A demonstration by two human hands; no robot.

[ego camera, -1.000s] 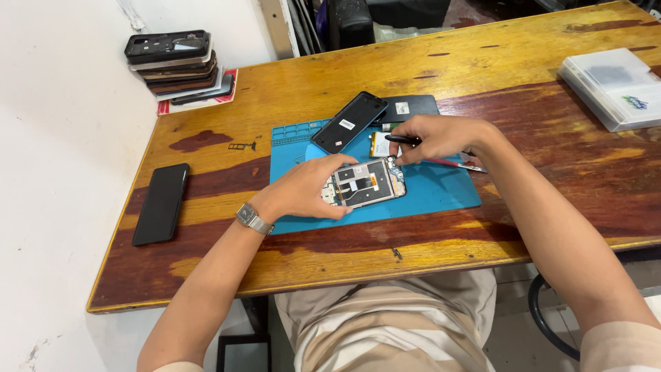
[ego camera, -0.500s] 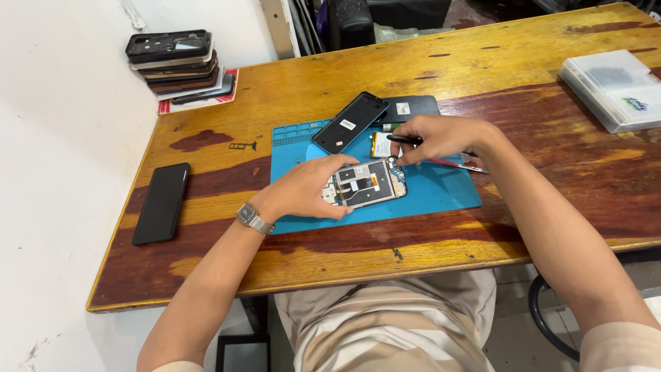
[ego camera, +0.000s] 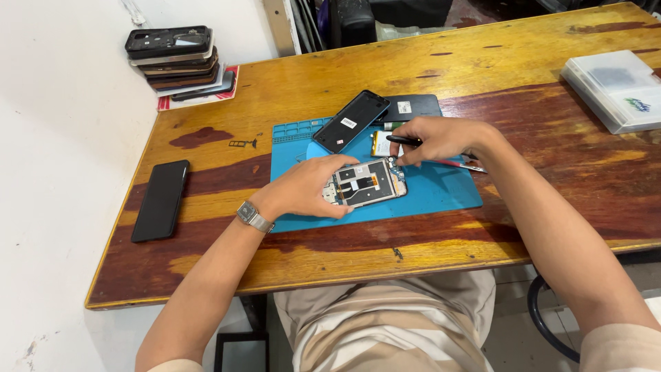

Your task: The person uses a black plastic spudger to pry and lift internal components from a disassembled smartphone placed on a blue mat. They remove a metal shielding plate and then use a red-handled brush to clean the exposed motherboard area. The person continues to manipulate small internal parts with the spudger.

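On a worn wooden table (ego camera: 289, 89), a blue mat (ego camera: 441, 193) carries the opened phone (ego camera: 365, 183). The left hand (ego camera: 310, 186) clasps its edge, steadying it, while the right hand (ego camera: 441, 138) pinches a black tool (ego camera: 403, 140) at its corner.

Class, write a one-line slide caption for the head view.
Left hand steadies an opened phone on a blue mat; right hand works at its corner.

At our wooden table (ego camera: 537, 207), we see an opened phone (ego camera: 365, 183) lying on a work mat (ego camera: 441, 193), our left hand (ego camera: 303, 186) on its left end and our right hand (ego camera: 441, 140) behind it. A stack of phones (ego camera: 175, 58) sits far left, a plastic case (ego camera: 613, 88) far right.
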